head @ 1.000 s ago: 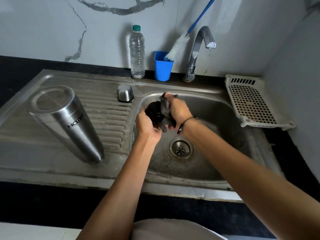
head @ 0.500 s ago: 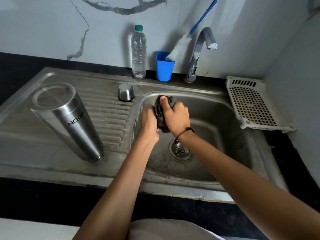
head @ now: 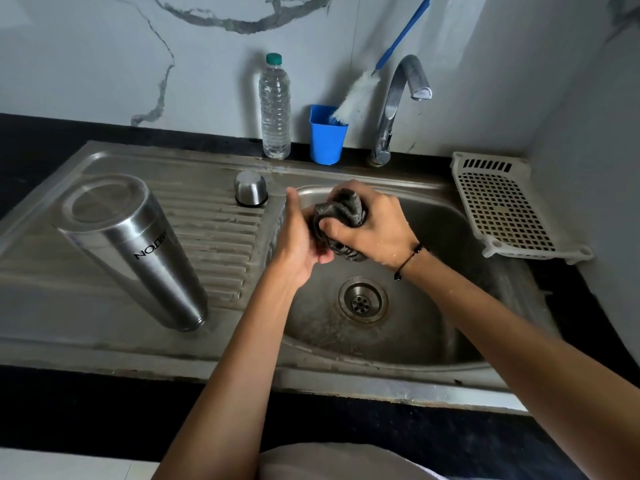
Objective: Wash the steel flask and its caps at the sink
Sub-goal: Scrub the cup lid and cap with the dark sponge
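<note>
Your right hand (head: 377, 226) is clenched around a dark scrubbing cloth (head: 341, 211) over the sink (head: 433, 341), pressing it against something cupped in your left hand (head: 301, 237); whatever that is stays hidden, so you cannot confirm it as a cap, which would be small, rigid and slick when wet. The steel flask (head: 138, 251) stands upside down on the draining board at the left, well apart from your hands: judged stiff, smooth and slippery, best taken around mid-body. The steel cap (head: 250, 188) sits just left of the basin's far rim.
</note>
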{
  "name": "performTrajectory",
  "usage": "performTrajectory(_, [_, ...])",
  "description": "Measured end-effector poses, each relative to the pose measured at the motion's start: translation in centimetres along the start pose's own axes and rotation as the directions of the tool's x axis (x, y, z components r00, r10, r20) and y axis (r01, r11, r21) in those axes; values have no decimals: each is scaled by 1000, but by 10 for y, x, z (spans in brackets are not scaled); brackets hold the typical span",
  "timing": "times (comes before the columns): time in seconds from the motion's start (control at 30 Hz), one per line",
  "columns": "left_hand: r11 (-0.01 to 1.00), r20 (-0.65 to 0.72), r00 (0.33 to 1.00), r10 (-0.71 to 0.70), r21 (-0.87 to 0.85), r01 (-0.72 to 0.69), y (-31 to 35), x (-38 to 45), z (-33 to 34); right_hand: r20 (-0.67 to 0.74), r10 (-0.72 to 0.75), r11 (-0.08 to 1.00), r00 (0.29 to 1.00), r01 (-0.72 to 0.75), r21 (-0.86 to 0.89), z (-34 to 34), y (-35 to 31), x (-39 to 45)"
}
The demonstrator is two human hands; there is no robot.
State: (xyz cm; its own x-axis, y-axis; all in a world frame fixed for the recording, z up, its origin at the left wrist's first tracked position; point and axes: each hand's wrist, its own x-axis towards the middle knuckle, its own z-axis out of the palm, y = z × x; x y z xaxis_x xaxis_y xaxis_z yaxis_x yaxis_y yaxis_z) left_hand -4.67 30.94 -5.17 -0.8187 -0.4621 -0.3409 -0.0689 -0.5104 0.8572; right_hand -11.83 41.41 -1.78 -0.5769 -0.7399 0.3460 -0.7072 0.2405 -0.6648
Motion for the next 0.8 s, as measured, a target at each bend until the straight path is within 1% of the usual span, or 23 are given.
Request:
performTrajectory(0.07, [997,-16,999,-35,66,36,2,-1,-5,34,-225,970,974,227,-90,2,4,0])
performTrajectory(0.1, [994,-43,997,-59,92,63,3,-3,-5,62,-355,916,933,360,-178,6,8,-1])
performTrajectory(0.13, [993,-74,994,-82,82,88,4,-4,-3,84,-445,854,892,450,-261,9,12,-2])
performTrajectory(0.17, [995,-94,991,-94,33,97,5,-6,1,78,-479,819,874,477,-317,11,14,-2])
performTrajectory(0.2, [997,-105,992,-76,-15,75,4,-6,6,37,-464,831,885,449,-330,15,14,-3])
performTrajectory(0.23, [999,-125,991,-38,-18,36,4,-6,11,-40,-402,882,915,375,-286,18,14,-4])
performTrajectory(0.27, [1000,-150,989,3,16,0,5,-5,13,-130,-297,942,946,268,-202,22,11,-6])
performTrajectory(0.3, [996,-177,983,54,76,-41,3,-1,14,-209,-157,985,965,138,-104,28,9,-9])
performTrajectory(0.33, [989,-196,974,112,114,-90,0,2,14,-248,9,1000,969,-11,-9,33,5,-10])
performTrajectory(0.37, [975,-214,960,182,164,-149,-4,4,14,-242,196,979,950,-174,111,38,4,-10])
performTrajectory(0.4, [949,-231,939,255,244,-198,-7,4,13,-188,386,905,903,-331,265,41,0,-9])
performTrajectory(0.43, [906,-250,912,325,360,-224,-10,4,13,-94,549,782,830,-471,409,42,-3,-6])
performTrajectory(0.47, [846,-255,884,392,478,-237,-14,3,12,21,661,644,750,-581,498,39,-4,-3])
performTrajectory(0.5, [781,-239,857,457,568,-258,-16,1,12,150,715,524,683,-666,531,32,-1,0])
performTrajectory(0.53, [724,-210,835,509,629,-283,-19,-1,13,285,724,429,629,-733,527,23,0,3])
performTrajectory(0.57, [682,-173,821,544,661,-313,-21,-3,14,396,704,357,590,-775,521,13,1,5])
performTrajectory(0.6, [677,-147,819,555,651,-342,-24,-4,15,451,681,320,577,-788,526,5,1,7])
performTrajectory(0.63, [737,-155,837,525,576,-355,-24,-3,16,437,675,336,594,-775,535,0,4,9])
performTrajectory(0.67, [832,-185,877,443,450,-326,-22,-1,18,345,676,433,651,-730,530,-4,6,10])
performTrajectory(0.7, [916,-206,925,321,314,-248,-20,2,18,201,644,593,738,-647,479,-4,8,9])
performTrajectory(0.73, [968,-199,962,187,203,-146,-17,3,18,54,536,772,843,-514,375,-3,9,7])
performTrajectory(0.77, [987,-177,980,87,152,-60,-14,2,17,-41,339,927,940,-326,187,0,13,4])
performTrajectory(0.8, [992,-162,986,29,124,-9,-13,-1,17,-34,111,993,993,-113,-38,3,16,-1])
